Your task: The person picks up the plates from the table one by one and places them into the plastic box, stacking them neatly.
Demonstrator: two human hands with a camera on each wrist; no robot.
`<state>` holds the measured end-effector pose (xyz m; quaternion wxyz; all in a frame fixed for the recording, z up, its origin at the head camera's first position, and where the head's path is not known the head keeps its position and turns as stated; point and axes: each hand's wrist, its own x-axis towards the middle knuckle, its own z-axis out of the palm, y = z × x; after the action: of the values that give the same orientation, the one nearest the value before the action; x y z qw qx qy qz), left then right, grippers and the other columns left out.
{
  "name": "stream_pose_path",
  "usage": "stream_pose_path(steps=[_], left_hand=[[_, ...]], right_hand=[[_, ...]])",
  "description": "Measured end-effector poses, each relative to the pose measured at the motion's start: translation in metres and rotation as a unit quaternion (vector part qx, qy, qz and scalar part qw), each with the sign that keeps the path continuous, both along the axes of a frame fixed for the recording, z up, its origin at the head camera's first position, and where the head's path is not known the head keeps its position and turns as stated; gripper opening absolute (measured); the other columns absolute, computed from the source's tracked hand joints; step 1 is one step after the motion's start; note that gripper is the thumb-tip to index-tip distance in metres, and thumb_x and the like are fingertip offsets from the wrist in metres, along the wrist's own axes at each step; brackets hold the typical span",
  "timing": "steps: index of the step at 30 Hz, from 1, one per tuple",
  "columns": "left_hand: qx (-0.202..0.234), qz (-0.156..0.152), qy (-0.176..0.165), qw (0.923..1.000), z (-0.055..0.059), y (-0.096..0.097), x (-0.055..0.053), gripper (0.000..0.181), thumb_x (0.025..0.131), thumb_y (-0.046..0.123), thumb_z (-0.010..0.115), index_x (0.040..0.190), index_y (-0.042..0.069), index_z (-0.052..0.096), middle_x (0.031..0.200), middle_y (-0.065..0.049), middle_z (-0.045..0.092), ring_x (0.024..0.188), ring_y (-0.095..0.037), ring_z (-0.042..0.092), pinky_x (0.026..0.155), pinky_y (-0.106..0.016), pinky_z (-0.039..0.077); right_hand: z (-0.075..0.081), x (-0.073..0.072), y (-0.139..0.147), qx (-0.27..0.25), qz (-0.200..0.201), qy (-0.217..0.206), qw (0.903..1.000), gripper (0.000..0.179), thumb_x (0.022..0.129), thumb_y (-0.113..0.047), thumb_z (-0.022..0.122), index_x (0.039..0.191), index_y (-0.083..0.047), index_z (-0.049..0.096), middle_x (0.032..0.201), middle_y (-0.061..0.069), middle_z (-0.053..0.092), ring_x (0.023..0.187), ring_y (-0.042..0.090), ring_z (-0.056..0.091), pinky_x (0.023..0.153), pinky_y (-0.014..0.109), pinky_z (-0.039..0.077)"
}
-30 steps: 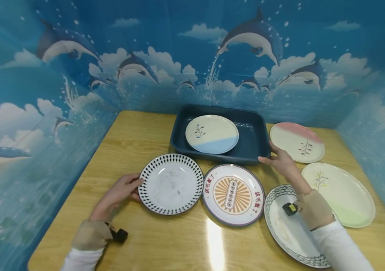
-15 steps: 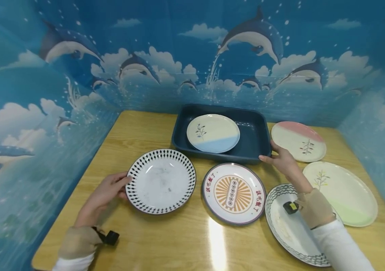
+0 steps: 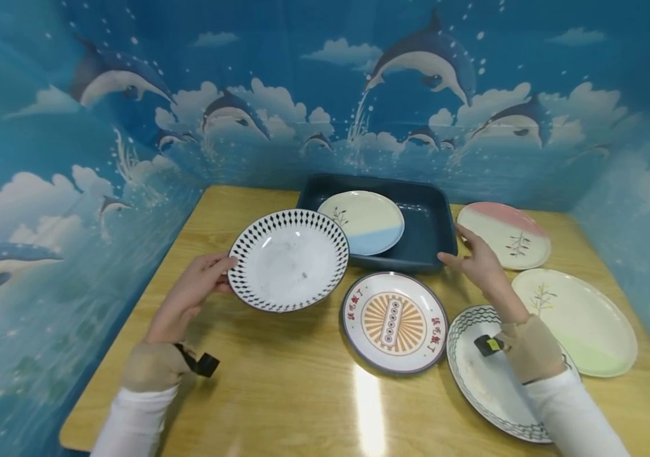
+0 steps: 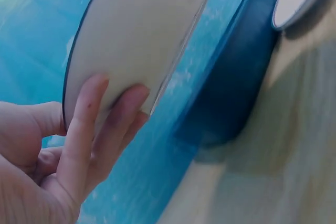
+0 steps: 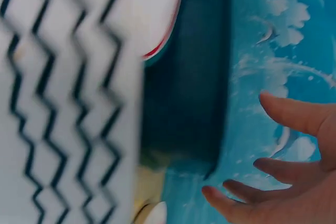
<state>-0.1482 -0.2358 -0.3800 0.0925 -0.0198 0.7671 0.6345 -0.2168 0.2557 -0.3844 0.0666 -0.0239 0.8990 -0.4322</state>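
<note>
My left hand pinches the left rim of a deep white plate with black diamond marks. Its thumb lies at the rim; the left wrist view shows the fingers against the pale underside. The plate is held above the table, tilted, and hides the front left corner of a dark blue rectangular baking dish. Inside that dish lies a cream and blue plate with a sprig pattern. My right hand is at the dish's right end, fingers extended and spread; contact is unclear.
In front of the dish lies a white plate with an orange sunburst. A wavy-rimmed plate sits partly beneath the right forearm in view. On the right are a pink and cream plate and an oval cream and green plate. A dolphin-printed backdrop stands behind.
The diamond-rimmed plate first slid left in my left hand, away from the sunburst plate. Now it is raised and moved right and back toward the dish. My right hand has barely moved.
</note>
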Motion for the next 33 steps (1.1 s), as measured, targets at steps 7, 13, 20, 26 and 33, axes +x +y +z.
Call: stream_pose_path(steps=[7, 13, 20, 26, 33], left_hand=[[0.021, -0.035, 0.003, 0.9992, 0.009, 0.042, -0.032, 0.044, 0.108, 0.014, 0.047, 0.14, -0.016, 0.048, 0.089, -0.004, 0.068, 0.069, -0.007, 0.069, 0.068, -0.026, 0.062], [0.035, -0.07, 0.002, 0.997, 0.01, 0.08, -0.047, 0.04, 0.107, 0.013, 0.048, 0.137, -0.014, 0.053, 0.083, -0.005, 0.068, 0.061, -0.008, 0.067, 0.061, -0.023, 0.06], [0.026, -0.102, 0.012, 0.9944, 0.002, 0.109, -0.05, 0.035, 0.107, 0.011, 0.048, 0.128, -0.014, 0.061, 0.086, -0.011, 0.071, 0.064, -0.01, 0.07, 0.067, -0.035, 0.064], [0.037, -0.101, 0.01, 0.9942, -0.005, 0.117, -0.048, 0.032, 0.106, 0.009, 0.049, 0.122, -0.016, 0.063, 0.083, -0.013, 0.07, 0.06, -0.011, 0.068, 0.061, -0.032, 0.063], [0.031, -0.11, 0.01, 0.9934, -0.005, 0.115, -0.048, 0.032, 0.106, 0.012, 0.049, 0.116, -0.015, 0.065, 0.079, -0.007, 0.07, 0.061, -0.01, 0.068, 0.064, -0.032, 0.063]], right_hand=[[0.016, 0.023, -0.023, -0.045, 0.023, 0.065, 0.9966, 0.057, 0.107, -0.027, 0.053, 0.157, -0.007, 0.035, 0.146, 0.023, 0.053, 0.132, 0.037, 0.052, 0.104, 0.047, 0.051], [0.024, 0.038, -0.037, -0.189, 0.088, -0.046, 0.9769, 0.062, 0.11, -0.039, 0.041, 0.16, -0.005, 0.027, 0.139, 0.029, 0.051, 0.1, 0.015, 0.073, 0.088, 0.035, 0.061], [0.023, 0.06, -0.045, -0.237, 0.067, -0.107, 0.9631, 0.066, 0.109, -0.023, 0.047, 0.158, 0.008, 0.015, 0.14, 0.038, 0.046, 0.088, 0.007, 0.072, 0.085, 0.028, 0.061], [0.015, 0.069, -0.05, -0.254, 0.054, -0.117, 0.9586, 0.066, 0.107, -0.01, 0.047, 0.158, 0.008, 0.009, 0.137, 0.038, 0.046, 0.082, 0.008, 0.071, 0.08, 0.029, 0.062], [0.013, 0.073, -0.054, -0.264, 0.034, -0.123, 0.956, 0.067, 0.105, -0.006, 0.046, 0.158, 0.008, 0.007, 0.125, 0.029, 0.053, 0.079, 0.01, 0.072, 0.078, 0.031, 0.063]])
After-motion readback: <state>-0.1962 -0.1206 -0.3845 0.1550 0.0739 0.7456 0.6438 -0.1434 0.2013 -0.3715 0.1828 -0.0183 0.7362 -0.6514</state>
